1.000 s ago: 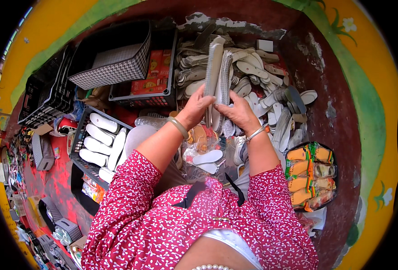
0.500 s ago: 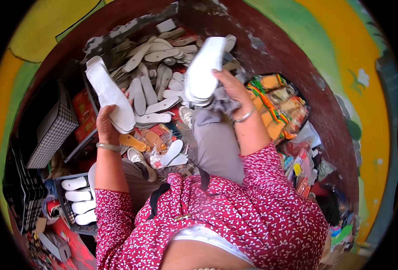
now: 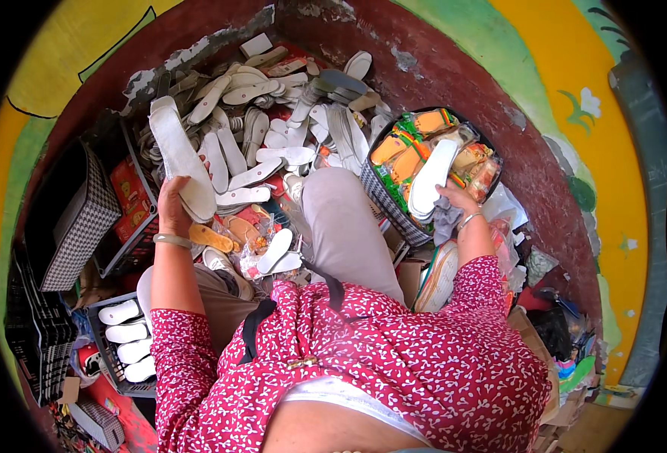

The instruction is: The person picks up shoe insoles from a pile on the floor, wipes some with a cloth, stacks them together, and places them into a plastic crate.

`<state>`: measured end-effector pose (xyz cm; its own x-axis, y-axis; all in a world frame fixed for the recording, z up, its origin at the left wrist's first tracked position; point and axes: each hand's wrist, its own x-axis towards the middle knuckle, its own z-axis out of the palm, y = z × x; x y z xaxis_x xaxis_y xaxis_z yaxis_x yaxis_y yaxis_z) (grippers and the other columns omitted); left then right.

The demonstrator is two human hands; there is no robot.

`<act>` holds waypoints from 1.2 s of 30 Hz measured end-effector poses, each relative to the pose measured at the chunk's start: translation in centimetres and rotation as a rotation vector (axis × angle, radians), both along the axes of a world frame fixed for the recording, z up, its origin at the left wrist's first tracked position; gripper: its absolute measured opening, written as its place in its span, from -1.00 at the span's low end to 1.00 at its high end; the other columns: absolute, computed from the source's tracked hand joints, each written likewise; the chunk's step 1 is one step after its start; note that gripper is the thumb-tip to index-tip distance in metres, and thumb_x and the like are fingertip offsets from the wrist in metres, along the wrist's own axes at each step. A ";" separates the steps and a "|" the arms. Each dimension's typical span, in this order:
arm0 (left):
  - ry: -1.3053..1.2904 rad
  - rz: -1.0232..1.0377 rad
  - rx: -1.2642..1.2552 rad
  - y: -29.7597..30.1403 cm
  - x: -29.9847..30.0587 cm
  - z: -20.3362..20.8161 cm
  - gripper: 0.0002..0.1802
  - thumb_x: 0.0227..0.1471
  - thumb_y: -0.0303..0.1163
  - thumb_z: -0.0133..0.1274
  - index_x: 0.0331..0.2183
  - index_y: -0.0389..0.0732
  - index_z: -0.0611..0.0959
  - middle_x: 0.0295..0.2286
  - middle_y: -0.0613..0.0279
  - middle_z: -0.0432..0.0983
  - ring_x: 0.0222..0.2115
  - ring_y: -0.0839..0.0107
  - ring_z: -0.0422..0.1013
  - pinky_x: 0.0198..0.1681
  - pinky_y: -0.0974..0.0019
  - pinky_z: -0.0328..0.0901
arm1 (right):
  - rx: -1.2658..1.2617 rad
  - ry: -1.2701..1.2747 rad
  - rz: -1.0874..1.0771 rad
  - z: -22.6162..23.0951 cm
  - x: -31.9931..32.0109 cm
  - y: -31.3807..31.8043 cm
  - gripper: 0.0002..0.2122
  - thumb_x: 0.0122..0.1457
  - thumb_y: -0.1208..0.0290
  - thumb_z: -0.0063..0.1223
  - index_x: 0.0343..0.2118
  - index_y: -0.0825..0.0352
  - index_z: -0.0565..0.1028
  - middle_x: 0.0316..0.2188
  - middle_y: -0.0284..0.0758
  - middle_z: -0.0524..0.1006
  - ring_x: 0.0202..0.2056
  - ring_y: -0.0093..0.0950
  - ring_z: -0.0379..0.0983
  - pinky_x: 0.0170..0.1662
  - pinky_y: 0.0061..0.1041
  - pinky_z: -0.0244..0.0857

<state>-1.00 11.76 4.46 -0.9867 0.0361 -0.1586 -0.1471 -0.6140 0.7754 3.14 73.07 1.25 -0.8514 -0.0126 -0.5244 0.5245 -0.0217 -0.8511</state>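
Note:
On the left, my left hand (image 3: 173,205) is closed on a long white insole (image 3: 178,151), held up at a tilt over the loose pile. It looks thick, perhaps more than one layer. Out to the right, my right hand (image 3: 462,200) grips a small stack of white insoles (image 3: 432,177) together with a crumpled grey cloth (image 3: 446,220). That stack is held over a checked box (image 3: 386,198) of wrapped tan insoles (image 3: 407,164). Between my hands spreads a large heap of white and grey insoles (image 3: 254,132).
Left of me stand a checked lid or box (image 3: 84,230), a dark crate with red packets (image 3: 131,200) and a grey crate (image 3: 138,388) holding white insoles. Near my feet lie an orange insole (image 3: 211,238) and plastic wrappers. A dark red wall (image 3: 454,83) bounds the heap.
My right hand has swung right and down with its insoles and cloth, from above my knee to over the checked box. My left hand stays nearly in place, still holding its insole.

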 end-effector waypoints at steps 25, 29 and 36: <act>0.138 -0.266 -0.208 2.7 4.8 2.6 -0.34 -0.17 -0.56 -0.14 0.08 -0.25 0.23 -0.06 0.13 0.33 -0.03 0.37 0.27 0.05 0.33 0.14 | 0.303 1.120 0.559 21.5 -4.9 -33.3 -0.79 -0.05 0.59 0.07 -0.29 0.40 0.50 -0.29 -0.26 0.48 -0.27 -0.45 0.41 -0.16 -0.55 0.25; 0.200 -0.256 -0.152 1.5 6.1 2.4 -0.31 -0.18 -0.55 -0.10 0.09 -0.30 0.20 -0.02 0.06 0.29 0.00 0.32 0.24 0.10 0.29 0.08 | 0.314 1.214 0.559 18.1 -9.5 -39.9 -0.73 -0.08 0.56 0.12 -0.23 0.39 0.48 -0.28 -0.25 0.46 -0.34 -0.47 0.39 -0.22 -0.57 0.27; 0.262 -0.216 -0.104 -0.5 5.8 3.5 -0.26 -0.18 -0.41 0.03 0.09 -0.32 0.20 -0.05 0.08 0.31 -0.01 0.33 0.24 0.10 0.29 0.05 | -0.046 0.960 0.636 14.8 -11.6 -43.0 -0.78 -0.11 0.56 0.19 -0.33 0.39 0.51 -0.27 -0.29 0.45 -0.26 -0.50 0.36 -0.17 -0.59 0.23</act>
